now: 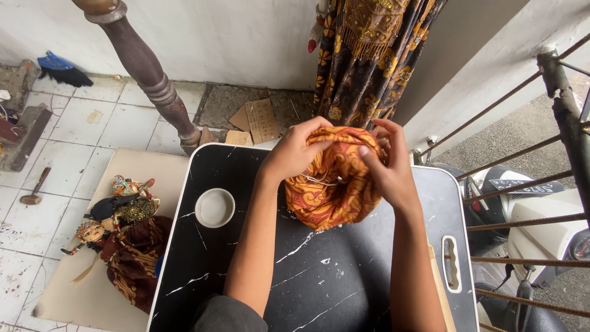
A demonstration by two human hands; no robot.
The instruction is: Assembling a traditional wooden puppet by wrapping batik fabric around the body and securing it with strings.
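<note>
Nearest the camera, two bare forearms reaching forward over a black, white-veined surface with a slot handle on its right side. At their ends, both hands closed on a bunched orange patterned cloth held just above the surface, its lower edge possibly touching the top, hard to tell from this angle. Left hand curled over the upper left rim of the cloth, fingers folded in and gripping the fabric. Right hand at the right side, thumb and fingertips pinched on the cloth edge, remaining fingers tucked behind it. Left of the hands, resting on the surface, a small round white bowl, seemingly holding nothing. Further left, down on the floor, a mat carrying a carved puppet in dark batik dress. Beyond the surface, a turned wooden post and a hanging batik garment with gold fringe. At far right, a rusty railing with a parked scooter behind it.
</note>
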